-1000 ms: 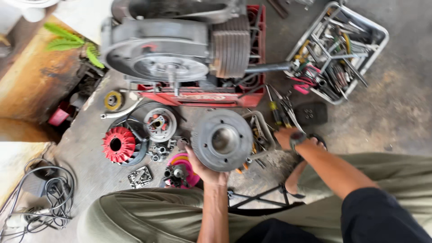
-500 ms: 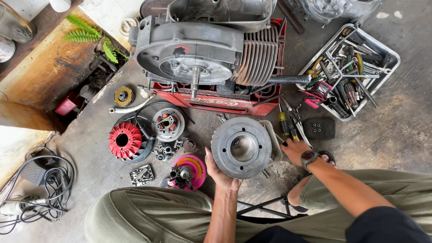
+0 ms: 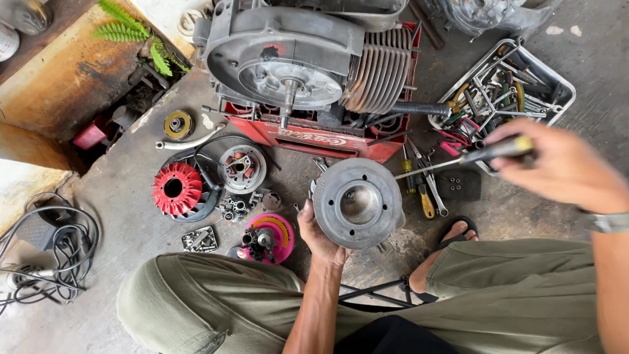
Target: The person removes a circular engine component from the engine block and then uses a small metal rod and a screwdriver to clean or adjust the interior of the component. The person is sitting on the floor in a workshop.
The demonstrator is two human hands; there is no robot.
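The left hand [image 3: 319, 235] grips the near-left edge of a round grey metal drum [image 3: 357, 202], held above the concrete floor [image 3: 131, 216]. The right hand [image 3: 557, 164] is closed around a screwdriver [image 3: 458, 158], whose tip points left toward the drum. A tool tray [image 3: 557, 85] lies far right; the engine [image 3: 295, 59] sits beyond.

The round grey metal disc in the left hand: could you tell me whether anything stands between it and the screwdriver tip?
Nothing visible does. The left hand holds the round grey metal disc up; the right hand holds the screwdriver, whose tip reaches the disc's upper right edge over open floor.
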